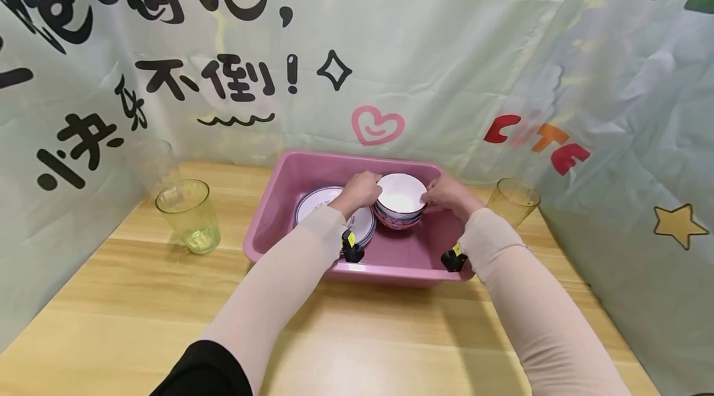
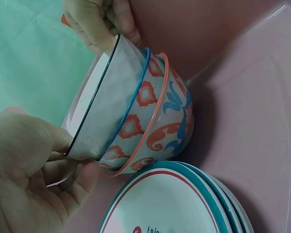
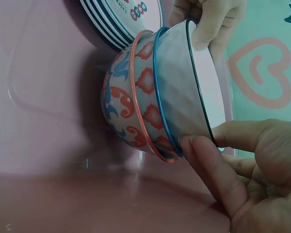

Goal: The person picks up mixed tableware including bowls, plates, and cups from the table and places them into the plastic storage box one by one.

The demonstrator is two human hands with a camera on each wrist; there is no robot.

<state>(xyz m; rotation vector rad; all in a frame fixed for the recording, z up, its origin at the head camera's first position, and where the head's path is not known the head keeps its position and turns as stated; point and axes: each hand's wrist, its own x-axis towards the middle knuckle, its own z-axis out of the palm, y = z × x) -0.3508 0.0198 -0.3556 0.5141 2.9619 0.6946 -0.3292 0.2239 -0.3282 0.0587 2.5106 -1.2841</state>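
A pink plastic tub (image 1: 279,198) stands on the wooden table. In it a stack of nested bowls sits beside a stack of teal-rimmed plates (image 1: 312,204). The top bowl (image 1: 398,193) is white with a dark rim; under it are patterned bowls (image 2: 160,121) with blue and orange rims. My left hand (image 1: 370,191) pinches the white bowl's left rim, thumb inside (image 2: 58,145). My right hand (image 1: 434,198) holds the opposite rim, its fingers (image 3: 203,160) against the bowl's outer wall. The plates (image 2: 174,208) lie just beside the bowls (image 3: 150,97).
A green tumbler (image 1: 188,215) stands left of the tub with a clear glass (image 1: 153,160) behind it. An amber glass (image 1: 513,201) stands to the right. Printed curtains close off the back and both sides. Bare table lies in front of the tub.
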